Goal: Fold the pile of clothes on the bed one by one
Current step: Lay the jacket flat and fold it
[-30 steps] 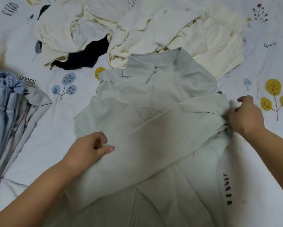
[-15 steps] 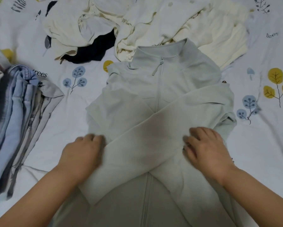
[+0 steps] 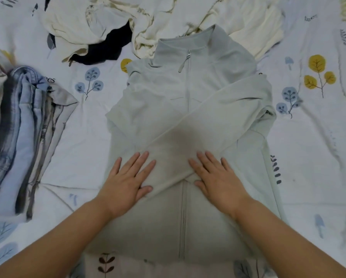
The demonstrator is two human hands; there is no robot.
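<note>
Both hands, left hand (image 3: 126, 181) and right hand (image 3: 218, 177), are laid flat with fingers spread on the folded-in sleeves of the pale zip jacket (image 3: 188, 93) on the bed (image 3: 308, 157).

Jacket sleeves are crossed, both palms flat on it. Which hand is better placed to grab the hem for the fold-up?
Near even, slight edge left: the left hand lies nearer the jacket edge and hem corner; the right hand lies further inside.

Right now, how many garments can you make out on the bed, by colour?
Pale green zip jacket: 1
Cream garments, heaped, separate pieces unclear: at least 1
Black garment: 1
Blue denim piece: 1
Grey patterned fabric: 1
Total: at least 5
</note>
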